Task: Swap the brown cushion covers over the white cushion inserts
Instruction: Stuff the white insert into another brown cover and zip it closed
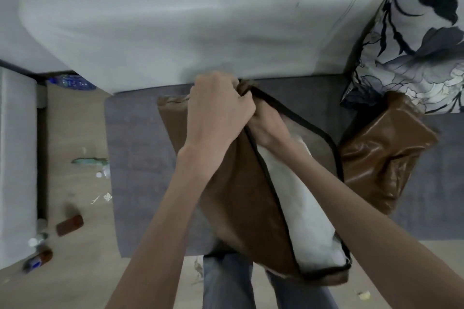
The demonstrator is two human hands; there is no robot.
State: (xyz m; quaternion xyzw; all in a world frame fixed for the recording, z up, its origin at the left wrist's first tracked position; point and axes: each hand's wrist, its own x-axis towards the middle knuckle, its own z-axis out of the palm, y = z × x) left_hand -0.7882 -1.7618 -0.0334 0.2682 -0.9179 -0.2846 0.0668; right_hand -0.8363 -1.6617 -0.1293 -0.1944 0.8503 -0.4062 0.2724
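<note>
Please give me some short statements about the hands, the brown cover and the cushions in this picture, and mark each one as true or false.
1. The left hand grips the top corner of the open brown leather-like cushion cover with black edging. True.
2. The white cushion insert lies completely outside that cover. False: it sits partly inside, visible through the opening.
3. The right hand reaches inside the cover's opening. True.
4. A second shiny brown cushion lies on the wooden floor. False: it rests on the grey sofa seat.
5. The black-and-white floral cushion stands at the right. True.
</note>
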